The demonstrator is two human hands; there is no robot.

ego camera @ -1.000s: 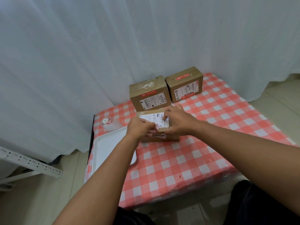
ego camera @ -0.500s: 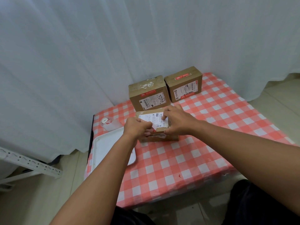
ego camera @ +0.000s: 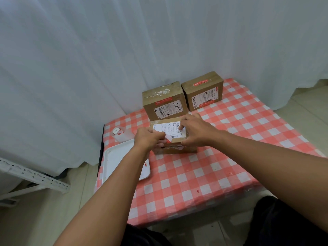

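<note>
On the checked table (ego camera: 230,157), just in front of two more boxes (ego camera: 165,102), the box (ego camera: 177,150) lies flat with its white label (ego camera: 166,127) facing up. The step in hand looks like peeling that label off. Its near-left corner is lifted and folded back, while the rest lies flat against the cardboard. The next move probably calls for a slow, low pull toward the far right, with the box held down so it neither slides nor lifts. A quick tug could tear the paper.

Both forearms reach forward from the bottom of the view and meet over the box. The left hand (ego camera: 147,137) is curled, knuckles up, its fingertips pinching the raised corner. The right hand (ego camera: 198,130) arches over the right side of the box, with its fingers (ego camera: 182,127) bent and pressing on the label's right part. Its thumb is set against the near top edge, clamping the box in place.
</note>
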